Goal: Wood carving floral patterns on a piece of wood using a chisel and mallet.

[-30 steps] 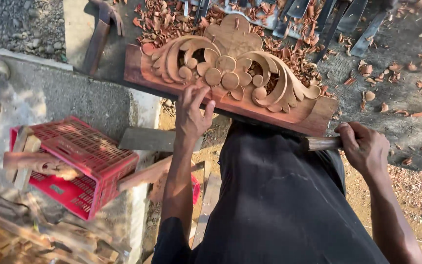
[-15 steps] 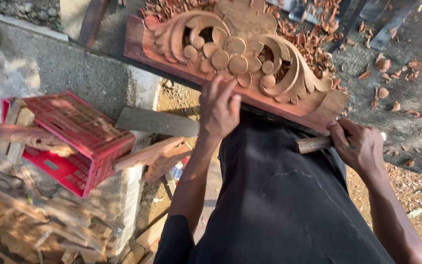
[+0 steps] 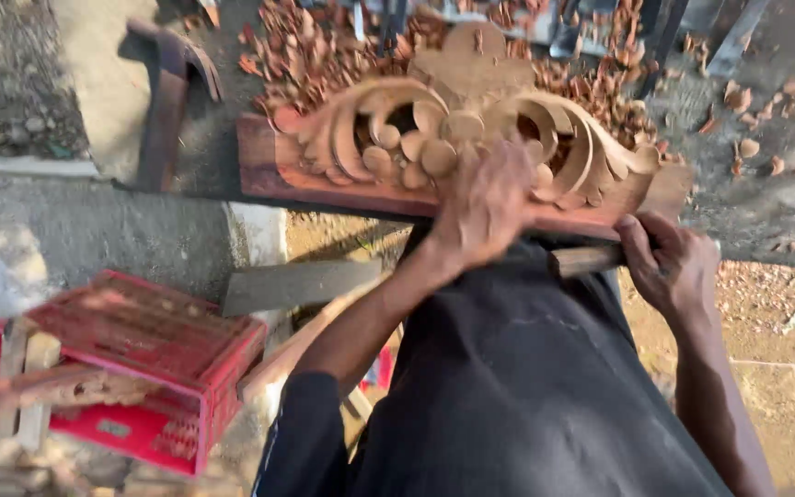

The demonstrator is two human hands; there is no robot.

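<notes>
A reddish-brown carved wooden panel (image 3: 388, 152), scrolled and pierced with rounded petals, is lain on the workbench (image 3: 766, 202) among wood chips (image 3: 324, 55). It is pressed under the blurred left hand (image 3: 485, 207), fingers spread. A wooden handle (image 3: 586, 260) is clenched in the right hand (image 3: 674, 267), just below the panel's near edge.

The carved wooden panel (image 3: 453, 147) lies flat at the near edge of the desk (image 3: 766, 202), its long side running left to right. It is reddish-brown, with a plain straight band along the near edge and pale, freshly cut relief above it: two large scrolls curl outward from the middle, a cluster of rounded petals sits between them, and a flat crest rises at the top centre. Openings are cut through between the scrolls. The middle of the near edge is hidden and blurred.

The wooden tool handle (image 3: 586, 260) is a short, pale brown bar, lying roughly level just below the panel's near right edge.
</notes>
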